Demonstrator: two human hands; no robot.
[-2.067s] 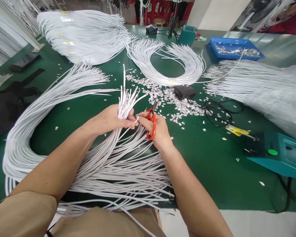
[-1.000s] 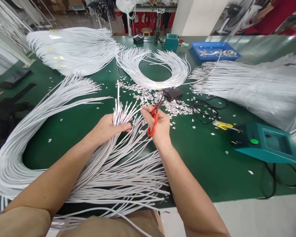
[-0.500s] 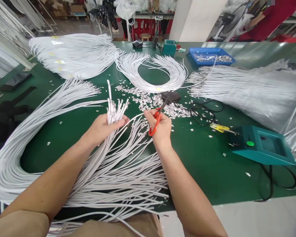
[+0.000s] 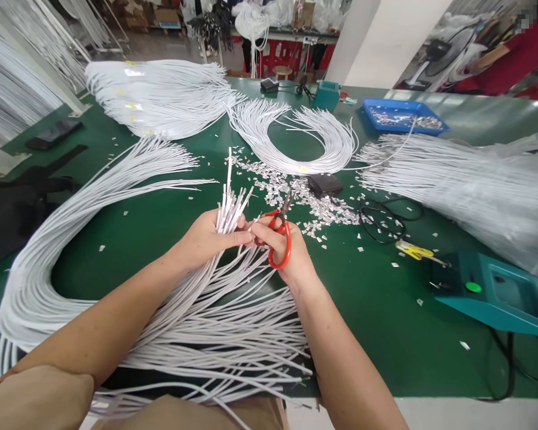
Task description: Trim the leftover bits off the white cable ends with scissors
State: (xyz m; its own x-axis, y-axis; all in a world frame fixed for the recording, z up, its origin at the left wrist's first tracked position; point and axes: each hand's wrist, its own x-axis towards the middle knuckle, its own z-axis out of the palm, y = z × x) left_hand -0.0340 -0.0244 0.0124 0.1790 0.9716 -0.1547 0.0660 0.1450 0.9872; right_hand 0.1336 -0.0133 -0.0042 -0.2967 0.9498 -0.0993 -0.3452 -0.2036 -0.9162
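Observation:
My left hand [image 4: 210,239] is closed round a bunch of white cables [image 4: 231,212], their ends pointing up, one standing higher than the others. Close against its fingertips, my right hand [image 4: 287,245] holds red-handled scissors [image 4: 280,242], blades pointing up and away. The right thumb and fingertips pinch near a cable end between the hands; the exact contact is hidden. Many loose white cables [image 4: 233,328] spread under both forearms and curve round to the left. Small silvery-white pieces [image 4: 296,197] lie scattered on the green table [image 4: 376,322] beyond the hands.
Coiled cables [image 4: 336,149] and a blue tray [image 4: 403,116] of small parts lie at the back. Bagged cables [image 4: 466,179] are on the right, near a teal device [image 4: 497,292] and yellow-handled tool [image 4: 415,249]. A person in red [image 4: 515,63] is at the far right.
My right hand has come in against my left fingertips with the scissors and the cable end. The view has shifted, so the table's contents appear further right.

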